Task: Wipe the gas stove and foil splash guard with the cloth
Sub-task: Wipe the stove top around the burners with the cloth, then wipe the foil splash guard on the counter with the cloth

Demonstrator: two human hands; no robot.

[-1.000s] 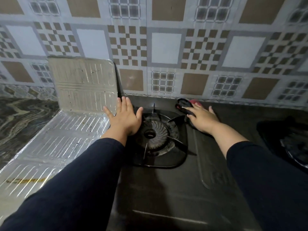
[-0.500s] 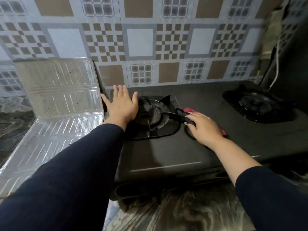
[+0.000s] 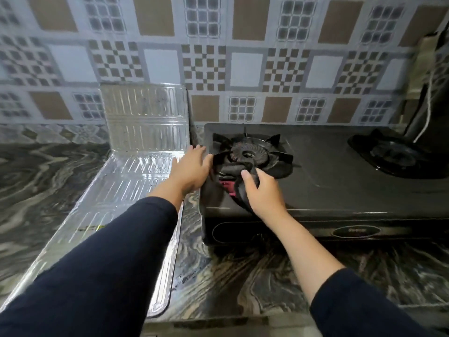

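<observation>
A person leans over a dark gas stove (image 3: 328,181) on a marbled table (image 3: 243,276), cleaning around its left burner (image 3: 250,154); the right hand (image 3: 263,193) has its grip closed on a black and pink cloth (image 3: 237,177), bunched against the front of the pan support; the left hand (image 3: 192,170), fingers straight and holding nothing, rests at the stove's left edge, apparently to steady it; the foil splash guard (image 3: 136,166) lies just beside the stove to the left, one panel flat on the table, one upright against the tiled wall (image 3: 243,57), dark specks showing on both. The step is best done with the cloth spread flatter under the palm, worked between the prongs in short strokes, the stove braced throughout; the thin foil will likely need lighter pressure to avoid creasing.
</observation>
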